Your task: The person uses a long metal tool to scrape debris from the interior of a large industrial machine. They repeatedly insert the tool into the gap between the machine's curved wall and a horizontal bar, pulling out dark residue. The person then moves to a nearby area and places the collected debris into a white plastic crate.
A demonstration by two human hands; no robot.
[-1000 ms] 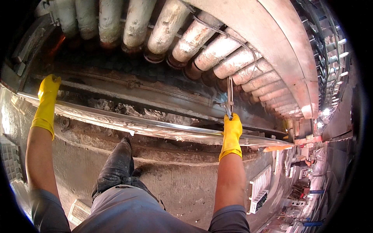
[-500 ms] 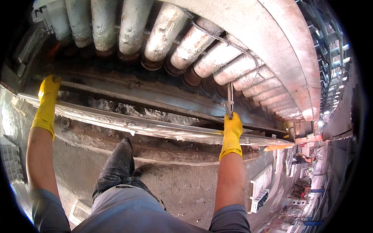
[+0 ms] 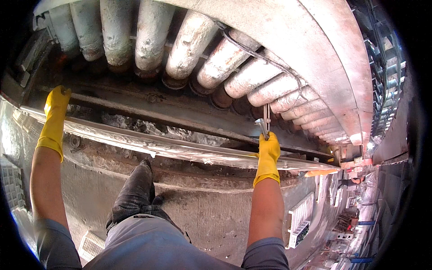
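Note:
My left hand, in a yellow rubber glove, is closed in a fist over the left end of a long metal trough. What its fingers hold, if anything, is hidden. My right hand, gloved alike, grips a slim silver metal tool above the right part of the trough. The tool points away from me toward the pipes. It has narrow straight bars and a short piece jutting to the left; its exact kind is unclear. Crumpled silvery material lies inside the trough.
A row of thick, crusted pipes hangs beyond the trough, under a broad curved metal casing. A cable crosses them. White plastic crates stand on the floor at right. Another person is far off at right.
Between the frames, the tool in my right hand has turned slightly, and its side piece shows more clearly. My left hand has stayed at the trough's left end.

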